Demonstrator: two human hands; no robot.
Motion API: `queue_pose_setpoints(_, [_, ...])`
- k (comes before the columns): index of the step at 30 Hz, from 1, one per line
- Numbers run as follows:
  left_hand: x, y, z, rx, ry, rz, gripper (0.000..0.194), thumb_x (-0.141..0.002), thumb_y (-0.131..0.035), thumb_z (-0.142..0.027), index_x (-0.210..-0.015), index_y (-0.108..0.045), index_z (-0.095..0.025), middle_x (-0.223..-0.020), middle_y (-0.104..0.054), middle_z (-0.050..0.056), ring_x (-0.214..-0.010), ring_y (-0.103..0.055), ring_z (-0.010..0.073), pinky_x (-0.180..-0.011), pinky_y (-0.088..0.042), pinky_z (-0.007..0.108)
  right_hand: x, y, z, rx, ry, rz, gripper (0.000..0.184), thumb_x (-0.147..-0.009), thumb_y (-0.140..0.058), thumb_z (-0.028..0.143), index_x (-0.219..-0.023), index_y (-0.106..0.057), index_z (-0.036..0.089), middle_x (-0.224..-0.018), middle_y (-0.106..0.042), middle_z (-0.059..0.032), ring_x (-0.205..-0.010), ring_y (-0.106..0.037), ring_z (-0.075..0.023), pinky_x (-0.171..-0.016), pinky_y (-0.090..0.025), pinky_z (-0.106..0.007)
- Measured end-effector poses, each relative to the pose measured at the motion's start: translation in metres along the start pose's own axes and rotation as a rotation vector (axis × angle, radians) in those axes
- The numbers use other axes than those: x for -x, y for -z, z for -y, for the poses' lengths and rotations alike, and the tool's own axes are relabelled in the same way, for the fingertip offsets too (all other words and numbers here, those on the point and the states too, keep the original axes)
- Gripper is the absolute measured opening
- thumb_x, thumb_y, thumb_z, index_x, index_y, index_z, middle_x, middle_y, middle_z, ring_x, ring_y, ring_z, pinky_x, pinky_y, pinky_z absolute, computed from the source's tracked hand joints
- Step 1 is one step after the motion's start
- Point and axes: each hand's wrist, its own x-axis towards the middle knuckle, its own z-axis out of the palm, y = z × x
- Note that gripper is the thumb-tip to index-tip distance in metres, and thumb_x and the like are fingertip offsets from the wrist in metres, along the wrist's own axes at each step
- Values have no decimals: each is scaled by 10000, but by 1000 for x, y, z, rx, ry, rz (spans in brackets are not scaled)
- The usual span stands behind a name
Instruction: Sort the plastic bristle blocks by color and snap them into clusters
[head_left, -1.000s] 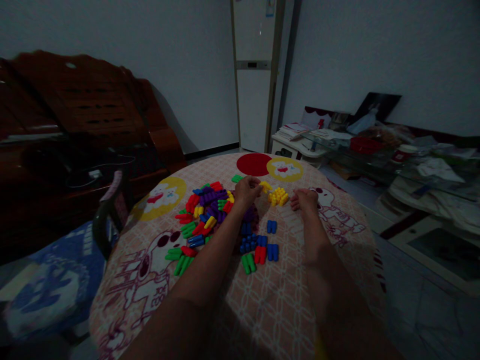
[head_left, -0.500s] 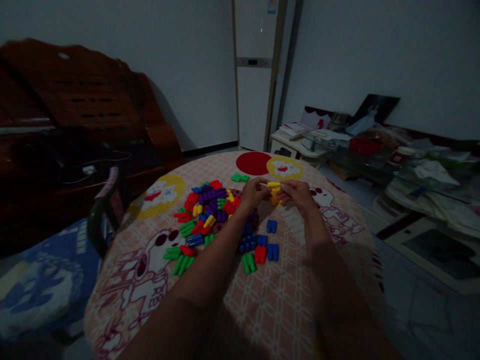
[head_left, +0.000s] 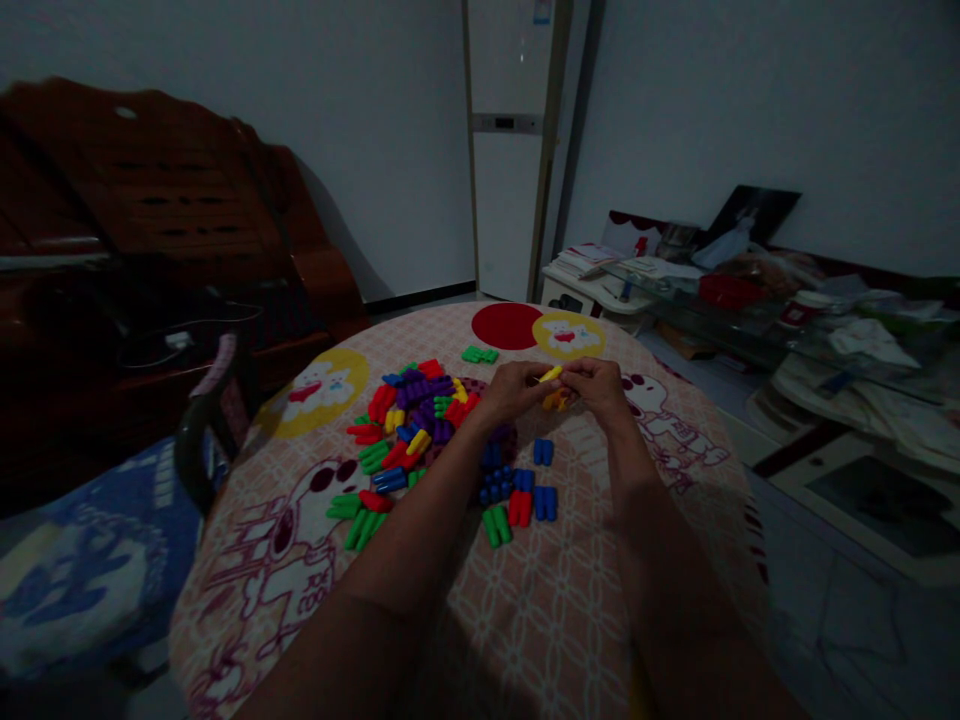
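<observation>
The left hand (head_left: 517, 388) and the right hand (head_left: 598, 388) are meeting over the far half of the table (head_left: 555, 610), fingers of both closing on one yellow block (head_left: 552, 374). More yellow blocks (head_left: 556, 399) are showing just below that piece, partly hidden by the fingers; whether the hands are touching them cannot be told. A green piece (head_left: 480, 355) is lying beyond the left hand, apart from the pile. The mixed pile (head_left: 420, 405), in purple, red, green, blue and yellow, is spreading to the left of the left hand. Nearer the person, between the forearms, a blue cluster (head_left: 496, 485) is sitting close to a red block (head_left: 520, 508) and a green block (head_left: 496, 525). A patterned cloth is covering the round table.
</observation>
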Motion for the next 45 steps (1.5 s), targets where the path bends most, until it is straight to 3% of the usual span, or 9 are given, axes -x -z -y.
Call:
queue_pose_setpoints(3, [0, 2, 6, 75, 38, 24, 264, -831, -630, -316, -958, -771, -133, -752, -733, 34, -647, -666, 149, -600, -496, 204, 1, -2, 3, 21, -3, 31, 72, -653, -736, 135, -703, -685, 129, -502, -635, 26, -415, -594, -100, -429, -494, -164])
queue_pose_setpoints(6, [-1, 3, 18, 202, 91, 7, 264, -781, -696, -313, -947, -747, -115, -763, -729, 49, -624, -665, 142, -608, -526, 226, 0, -2, 1, -1, -1, 4, 57, -699, -714, 161, -738, -686, 130, -521, -646, 17, -419, -604, -107, -420, -503, -173])
queue_pose_setpoints(10, [-9, 3, 41, 374, 207, -159, 275, -708, -758, -258, -935, -696, -116, -829, -709, 48, -662, -664, 127, -662, -557, 259, -4, 9, -9, -43, -19, -176, 76, -764, -671, 201, -725, -649, 139, -536, -645, 14, -386, -579, -105, -366, -481, -183])
queue_pose_setpoints(15, [-34, -5, 65, 325, 270, -297, 244, -613, -741, -114, -842, -658, -127, -784, -663, -6, -669, -621, 103, -735, -546, 279, -5, 19, -27, -5, -157, -353, 148, -811, -605, 159, -665, -587, 154, -466, -595, 26, -324, -522, -93, -308, -419, -168])
queue_pose_setpoints(19, [-50, -16, 74, 339, 300, -232, 236, -571, -708, -60, -782, -634, -136, -721, -656, -24, -681, -619, 105, -752, -533, 265, -5, 18, -38, 51, -267, -326, 116, -795, -614, 131, -688, -582, 163, -424, -571, 38, -295, -495, -97, -295, -395, -170])
queue_pose_setpoints(24, [-49, -24, 76, 375, 437, -125, 251, -573, -648, -31, -802, -640, -134, -671, -642, -35, -601, -593, 101, -636, -508, 219, -6, 16, -41, 61, -272, -312, 118, -794, -601, 129, -683, -593, 169, -423, -575, 35, -288, -491, -101, -295, -393, -178])
queue_pose_setpoints(33, [-44, -15, 78, 284, 373, 14, 481, -536, -550, 3, -974, -690, -135, -873, -738, 41, -776, -682, 178, -739, -557, 287, -7, 15, -41, 69, -287, -321, 88, -770, -599, 108, -700, -587, 159, -415, -566, 35, -279, -479, -95, -272, -377, -167])
queue_pose_setpoints(41, [-49, -22, 72, -41, 262, -20, 500, -532, -525, -4, -969, -719, -148, -893, -747, 50, -855, -683, 208, -855, -553, 335, -4, 13, -40, 58, -279, -308, 94, -779, -573, 89, -724, -598, 160, -410, -561, 50, -290, -482, -90, -279, -355, -156])
queue_pose_setpoints(45, [-36, -7, 60, -183, 229, -87, 474, -587, -552, -17, -1001, -728, -168, -973, -747, 61, -904, -671, 217, -907, -536, 348, -3, 13, -40, 57, -285, -313, 85, -772, -597, 90, -726, -593, 162, -406, -558, 51, -294, -486, -89, -289, -364, -151])
